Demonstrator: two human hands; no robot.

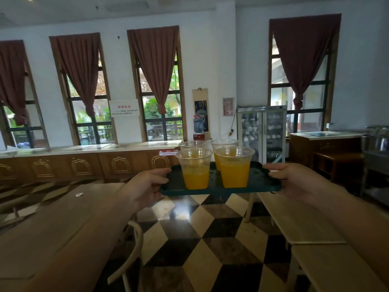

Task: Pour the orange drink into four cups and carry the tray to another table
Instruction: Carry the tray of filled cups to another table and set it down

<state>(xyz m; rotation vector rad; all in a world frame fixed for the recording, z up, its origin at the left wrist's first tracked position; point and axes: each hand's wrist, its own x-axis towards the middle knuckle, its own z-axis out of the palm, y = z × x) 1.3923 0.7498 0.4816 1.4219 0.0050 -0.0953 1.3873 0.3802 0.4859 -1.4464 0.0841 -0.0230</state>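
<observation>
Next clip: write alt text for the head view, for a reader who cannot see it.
Two hands, left hand and right hand, hold a dark green tray by its ends, above a checkered floor between wooden tables. Four clear cups of orange drink stand upright on it.

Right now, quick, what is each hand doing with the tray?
Left hand: grips the left edge of the dark green tray, thumb on top.
Right hand: grips the tray's right edge, thumb on top.

Dark green tray (174,182) carries four clear cups (194,168) of orange drink (234,174); held level above checkered floor (200,239).
</observation>
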